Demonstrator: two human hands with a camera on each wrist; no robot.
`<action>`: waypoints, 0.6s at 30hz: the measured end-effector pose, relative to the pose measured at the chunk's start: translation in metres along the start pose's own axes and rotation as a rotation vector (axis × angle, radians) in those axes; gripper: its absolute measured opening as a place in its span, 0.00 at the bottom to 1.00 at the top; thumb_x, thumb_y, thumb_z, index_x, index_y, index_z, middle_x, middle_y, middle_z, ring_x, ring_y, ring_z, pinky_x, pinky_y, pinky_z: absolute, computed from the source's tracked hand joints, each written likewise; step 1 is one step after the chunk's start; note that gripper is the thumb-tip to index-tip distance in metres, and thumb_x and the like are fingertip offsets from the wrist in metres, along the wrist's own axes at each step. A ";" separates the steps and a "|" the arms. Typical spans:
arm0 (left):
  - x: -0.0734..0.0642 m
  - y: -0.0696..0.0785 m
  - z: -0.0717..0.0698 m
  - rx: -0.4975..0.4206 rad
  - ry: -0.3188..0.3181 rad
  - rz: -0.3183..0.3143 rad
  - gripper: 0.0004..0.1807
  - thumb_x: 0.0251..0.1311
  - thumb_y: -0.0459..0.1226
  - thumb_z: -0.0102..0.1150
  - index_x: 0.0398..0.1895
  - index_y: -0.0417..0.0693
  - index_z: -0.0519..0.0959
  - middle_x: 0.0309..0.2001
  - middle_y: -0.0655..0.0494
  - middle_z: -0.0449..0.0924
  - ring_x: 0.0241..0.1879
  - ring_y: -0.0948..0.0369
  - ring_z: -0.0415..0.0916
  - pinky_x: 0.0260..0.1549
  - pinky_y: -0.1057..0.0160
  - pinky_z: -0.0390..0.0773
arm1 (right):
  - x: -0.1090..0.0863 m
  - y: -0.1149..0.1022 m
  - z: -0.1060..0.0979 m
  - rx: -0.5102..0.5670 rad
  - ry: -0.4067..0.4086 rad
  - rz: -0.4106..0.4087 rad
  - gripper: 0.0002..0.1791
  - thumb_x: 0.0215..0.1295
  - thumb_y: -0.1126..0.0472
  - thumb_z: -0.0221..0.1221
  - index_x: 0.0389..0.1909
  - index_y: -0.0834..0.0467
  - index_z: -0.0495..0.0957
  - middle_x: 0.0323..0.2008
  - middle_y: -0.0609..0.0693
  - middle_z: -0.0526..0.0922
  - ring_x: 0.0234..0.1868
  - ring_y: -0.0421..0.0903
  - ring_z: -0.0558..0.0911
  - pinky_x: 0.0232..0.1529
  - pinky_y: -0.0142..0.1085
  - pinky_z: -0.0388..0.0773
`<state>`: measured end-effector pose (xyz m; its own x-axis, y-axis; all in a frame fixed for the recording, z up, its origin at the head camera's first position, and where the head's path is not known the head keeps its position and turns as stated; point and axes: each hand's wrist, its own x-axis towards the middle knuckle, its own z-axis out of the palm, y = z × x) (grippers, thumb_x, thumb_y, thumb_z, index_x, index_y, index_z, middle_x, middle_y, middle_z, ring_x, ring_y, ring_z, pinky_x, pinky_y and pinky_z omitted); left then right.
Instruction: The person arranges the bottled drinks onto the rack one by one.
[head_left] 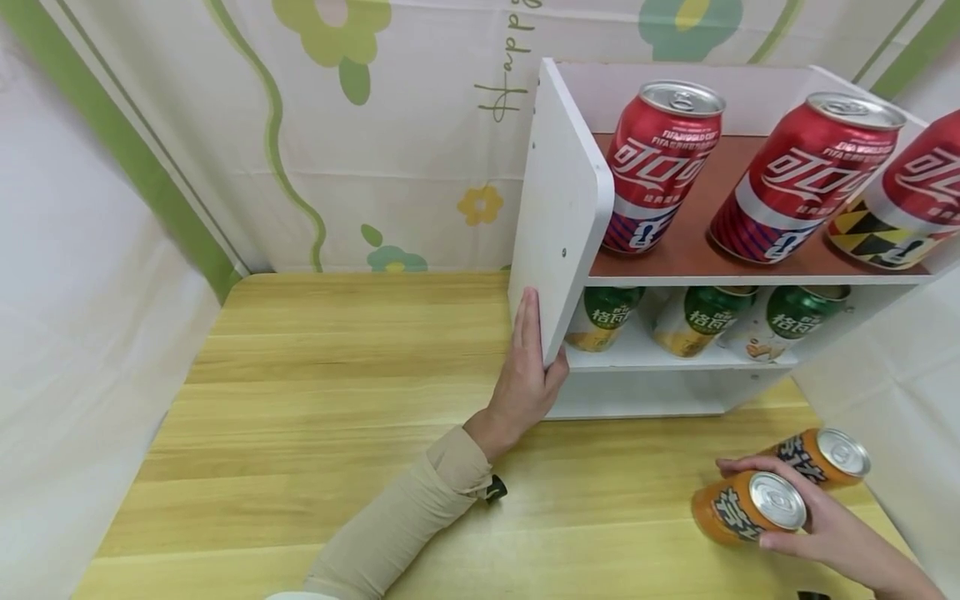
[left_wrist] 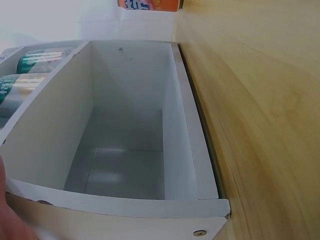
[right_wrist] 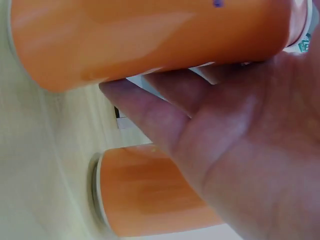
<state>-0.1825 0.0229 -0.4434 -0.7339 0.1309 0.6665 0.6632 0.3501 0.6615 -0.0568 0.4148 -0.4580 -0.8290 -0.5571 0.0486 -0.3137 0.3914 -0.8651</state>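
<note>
My left hand (head_left: 525,383) grips the left side panel of a white shelf unit (head_left: 558,208), fingers along its outer face and thumb at the front edge. In the left wrist view, part of that hand shows at the lower left, beside the bare bottom compartment (left_wrist: 127,172). At the lower right of the head view, my right hand (head_left: 832,529) holds an orange soda can (head_left: 723,508), thumb on the near side and fingers behind it. A second orange can (head_left: 806,458) stands just behind that hand; the right wrist view shows its lower part (right_wrist: 150,195).
Red cola cans (head_left: 663,167) stand in a row on the top shelf. Green-topped cans (head_left: 697,321) line the middle shelf. The unit stands on a wooden table (head_left: 337,400), with a patterned curtain (head_left: 420,150) behind it. White cloth (head_left: 75,275) hangs at the left.
</note>
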 end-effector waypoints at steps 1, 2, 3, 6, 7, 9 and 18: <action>0.000 0.000 0.000 0.002 -0.001 0.000 0.47 0.62 0.28 0.52 0.81 0.35 0.39 0.80 0.37 0.40 0.78 0.49 0.47 0.73 0.49 0.54 | 0.000 0.001 0.000 0.027 -0.003 -0.007 0.44 0.54 0.86 0.63 0.73 0.69 0.57 0.71 0.47 0.70 0.65 0.33 0.73 0.51 0.28 0.77; 0.000 0.000 0.000 0.003 -0.002 0.001 0.47 0.62 0.28 0.52 0.81 0.34 0.39 0.80 0.37 0.40 0.78 0.49 0.47 0.73 0.49 0.54 | 0.000 0.002 0.000 0.053 -0.007 -0.009 0.44 0.54 0.86 0.62 0.72 0.70 0.58 0.71 0.47 0.71 0.65 0.33 0.73 0.52 0.28 0.77; 0.000 0.000 0.000 0.004 -0.003 0.001 0.47 0.63 0.28 0.52 0.81 0.34 0.39 0.80 0.37 0.40 0.78 0.49 0.47 0.73 0.49 0.54 | 0.000 0.004 0.000 0.072 -0.005 -0.018 0.43 0.53 0.87 0.61 0.72 0.70 0.59 0.70 0.49 0.71 0.65 0.35 0.74 0.52 0.28 0.77; 0.000 0.000 0.000 0.006 -0.006 0.000 0.47 0.63 0.28 0.53 0.80 0.34 0.39 0.80 0.37 0.41 0.78 0.48 0.47 0.73 0.48 0.54 | 0.001 0.008 0.000 0.116 0.003 -0.042 0.42 0.52 0.88 0.60 0.70 0.72 0.60 0.68 0.56 0.72 0.65 0.38 0.75 0.53 0.29 0.77; 0.000 0.000 0.000 0.006 -0.007 -0.001 0.47 0.63 0.28 0.53 0.80 0.34 0.39 0.80 0.36 0.41 0.78 0.48 0.47 0.73 0.48 0.54 | 0.001 0.009 0.001 0.130 0.003 -0.057 0.42 0.52 0.89 0.60 0.70 0.72 0.60 0.67 0.58 0.73 0.65 0.39 0.75 0.53 0.29 0.77; 0.001 0.000 0.000 0.009 -0.009 -0.002 0.47 0.63 0.28 0.53 0.80 0.34 0.39 0.80 0.36 0.41 0.78 0.48 0.47 0.73 0.48 0.54 | 0.002 0.011 0.001 0.149 0.001 -0.075 0.41 0.52 0.89 0.59 0.70 0.73 0.60 0.67 0.60 0.73 0.65 0.41 0.76 0.53 0.30 0.77; 0.000 0.000 0.000 0.012 -0.013 -0.014 0.47 0.63 0.29 0.53 0.81 0.35 0.39 0.80 0.37 0.41 0.78 0.49 0.47 0.73 0.49 0.54 | 0.011 0.011 0.003 0.178 0.013 -0.137 0.39 0.53 0.90 0.57 0.69 0.76 0.61 0.65 0.62 0.74 0.65 0.42 0.76 0.56 0.27 0.76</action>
<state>-0.1828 0.0226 -0.4432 -0.7447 0.1377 0.6530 0.6514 0.3628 0.6664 -0.0677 0.4111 -0.4679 -0.7906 -0.5860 0.1775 -0.3381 0.1762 -0.9245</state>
